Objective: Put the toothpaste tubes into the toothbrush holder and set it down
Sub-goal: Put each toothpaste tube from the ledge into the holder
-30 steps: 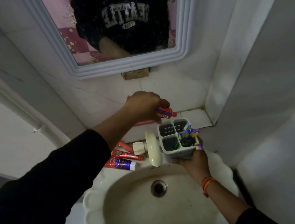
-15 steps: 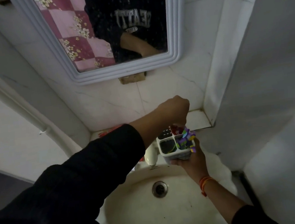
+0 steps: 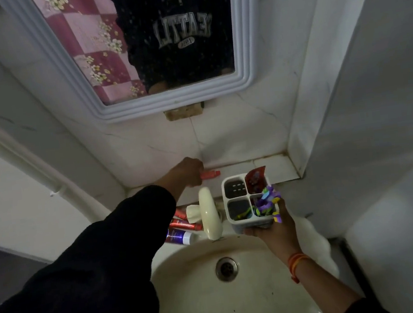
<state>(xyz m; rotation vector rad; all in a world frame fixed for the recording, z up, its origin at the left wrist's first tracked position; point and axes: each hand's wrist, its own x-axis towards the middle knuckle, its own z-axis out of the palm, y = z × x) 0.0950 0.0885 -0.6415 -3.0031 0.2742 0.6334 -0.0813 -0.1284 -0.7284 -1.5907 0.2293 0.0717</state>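
Observation:
My right hand (image 3: 273,228) holds a white four-compartment toothbrush holder (image 3: 249,203) above the sink's back edge. A red toothpaste tube (image 3: 255,179) stands in its far right compartment, and purple and green toothbrushes (image 3: 266,201) fill the near right one. My left hand (image 3: 188,171) rests closed on a pink-red tube (image 3: 211,174) lying on the tiled ledge (image 3: 276,169) behind the tap. More tubes lie left of the tap: two red ones (image 3: 185,224) and a purple one with a white cap (image 3: 179,236).
A cream tap (image 3: 209,212) stands between my two hands. Below is the round sink (image 3: 203,298) with its drain (image 3: 226,268). A framed mirror (image 3: 141,48) hangs on the tiled wall. A wall corner juts in at the right.
The red tube went from my left hand into the holder's far right compartment. My left hand then moved back left to the ledge and closed on another tube.

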